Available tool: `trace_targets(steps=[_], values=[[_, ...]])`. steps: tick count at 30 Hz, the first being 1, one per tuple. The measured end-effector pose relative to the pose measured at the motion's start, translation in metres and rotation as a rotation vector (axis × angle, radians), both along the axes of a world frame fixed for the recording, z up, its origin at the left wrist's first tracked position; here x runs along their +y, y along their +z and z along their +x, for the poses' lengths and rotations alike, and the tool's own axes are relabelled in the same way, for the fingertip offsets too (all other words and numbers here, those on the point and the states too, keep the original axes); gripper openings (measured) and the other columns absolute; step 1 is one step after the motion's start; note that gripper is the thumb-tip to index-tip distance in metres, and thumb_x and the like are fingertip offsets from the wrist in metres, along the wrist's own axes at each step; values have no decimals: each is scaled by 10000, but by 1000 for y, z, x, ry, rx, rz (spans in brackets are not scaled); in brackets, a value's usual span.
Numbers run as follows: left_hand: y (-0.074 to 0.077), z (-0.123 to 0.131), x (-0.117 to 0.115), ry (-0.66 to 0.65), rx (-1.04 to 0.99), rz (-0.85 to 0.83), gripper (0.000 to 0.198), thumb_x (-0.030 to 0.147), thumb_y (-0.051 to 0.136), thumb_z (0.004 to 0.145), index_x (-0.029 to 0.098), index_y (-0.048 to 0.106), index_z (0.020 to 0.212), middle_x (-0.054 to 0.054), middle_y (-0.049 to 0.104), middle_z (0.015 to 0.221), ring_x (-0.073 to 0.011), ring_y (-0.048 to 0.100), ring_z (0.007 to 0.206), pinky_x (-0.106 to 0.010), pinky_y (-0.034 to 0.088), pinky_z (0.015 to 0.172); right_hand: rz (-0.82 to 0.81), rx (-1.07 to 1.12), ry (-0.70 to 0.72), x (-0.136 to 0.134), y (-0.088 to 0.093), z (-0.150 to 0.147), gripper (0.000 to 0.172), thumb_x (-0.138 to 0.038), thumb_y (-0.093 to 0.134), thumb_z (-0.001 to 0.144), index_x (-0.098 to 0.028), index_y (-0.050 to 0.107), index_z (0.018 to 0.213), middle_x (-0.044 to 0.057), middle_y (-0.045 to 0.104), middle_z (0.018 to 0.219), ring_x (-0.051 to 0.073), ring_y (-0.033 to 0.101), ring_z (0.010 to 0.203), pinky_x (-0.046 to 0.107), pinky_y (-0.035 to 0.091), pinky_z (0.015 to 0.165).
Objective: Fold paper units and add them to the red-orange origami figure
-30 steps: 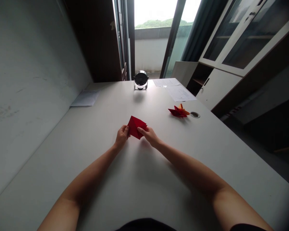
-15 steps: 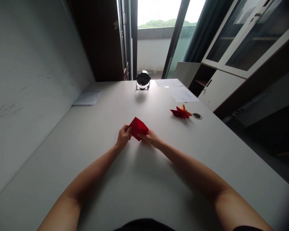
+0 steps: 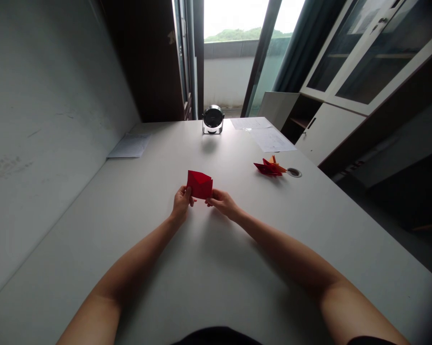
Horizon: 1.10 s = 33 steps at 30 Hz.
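A folded piece of red paper (image 3: 200, 186) is held up over the white table, its creased flaps facing me. My left hand (image 3: 182, 201) pinches its lower left corner, thumb in front and fingers behind. At the lower right corner, my right hand (image 3: 221, 201) closes its thumb and fingertips on the paper's edge. Further right on the table lies a small group of folded paper pieces (image 3: 269, 167), red and orange, with pointed ends; neither hand touches them.
A round black and silver device on a stand (image 3: 213, 119) is at the table's far edge. Paper sheets lie at the back right (image 3: 271, 139) and back left (image 3: 130, 145). A round cable hole (image 3: 294, 172) is beside the folded pieces. A wall (image 3: 58, 143) borders the left side.
The red paper has turned from a diamond tilt to nearly level and shifted slightly left. My right hand's grip has moved from across its front to its lower right corner.
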<state>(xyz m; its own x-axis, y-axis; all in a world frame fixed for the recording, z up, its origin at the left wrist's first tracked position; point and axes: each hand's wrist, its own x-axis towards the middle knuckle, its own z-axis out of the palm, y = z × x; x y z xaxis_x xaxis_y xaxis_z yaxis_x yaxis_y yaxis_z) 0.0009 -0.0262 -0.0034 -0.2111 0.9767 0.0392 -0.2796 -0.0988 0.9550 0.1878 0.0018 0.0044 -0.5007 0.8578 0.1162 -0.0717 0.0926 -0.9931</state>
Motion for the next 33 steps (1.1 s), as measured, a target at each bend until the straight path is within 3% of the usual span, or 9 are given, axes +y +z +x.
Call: trace_targets(steps=[5, 11, 17, 24, 29, 33], values=[[4, 2, -1, 1, -5, 2, 404, 565, 667, 845, 189, 522, 863, 42, 612, 640, -51, 430, 421, -264, 500, 625, 6, 98, -117, 0, 5, 1, 245, -403, 714, 799, -182, 640, 875, 3, 649, 696, 146, 609, 659, 304, 511, 647], [6, 5, -2, -8, -27, -21, 365, 493, 725, 813, 192, 524, 768, 80, 442, 525, -61, 371, 442, -211, 373, 500, -24, 139, -259, 5, 7, 4, 337, -489, 730, 783, -190, 618, 894, 3, 642, 682, 144, 591, 627, 303, 495, 611], [1, 4, -2, -35, 105, 27, 331, 483, 730, 797, 172, 616, 809, 27, 559, 666, -71, 417, 515, -216, 347, 507, -54, 177, -316, 11, 3, 8, 330, -479, 724, 796, -188, 612, 906, 1, 649, 663, 135, 582, 595, 280, 470, 575], [1, 1, -4, -14, 337, 56, 310, 474, 690, 829, 165, 666, 841, 43, 493, 603, -88, 415, 540, -215, 327, 522, -124, 220, -227, 13, 4, 10, 373, -482, 727, 801, -189, 643, 1017, 4, 681, 648, 118, 544, 502, 263, 431, 509], [0, 1, -4, 1, 412, 21, 320, 474, 661, 843, 169, 633, 750, 32, 523, 555, -92, 445, 498, -213, 327, 495, -167, 249, -158, 10, 4, 8, 379, -485, 746, 779, -189, 652, 995, 31, 720, 707, 146, 621, 541, 294, 498, 559], [1, 1, -5, -17, 347, 33, 300, 414, 676, 839, 180, 649, 1025, 0, 653, 714, -94, 509, 512, -219, 412, 505, -153, 242, -165, 10, 1, 7, 358, -461, 749, 775, -183, 656, 982, 50, 737, 755, 182, 689, 642, 334, 552, 649]])
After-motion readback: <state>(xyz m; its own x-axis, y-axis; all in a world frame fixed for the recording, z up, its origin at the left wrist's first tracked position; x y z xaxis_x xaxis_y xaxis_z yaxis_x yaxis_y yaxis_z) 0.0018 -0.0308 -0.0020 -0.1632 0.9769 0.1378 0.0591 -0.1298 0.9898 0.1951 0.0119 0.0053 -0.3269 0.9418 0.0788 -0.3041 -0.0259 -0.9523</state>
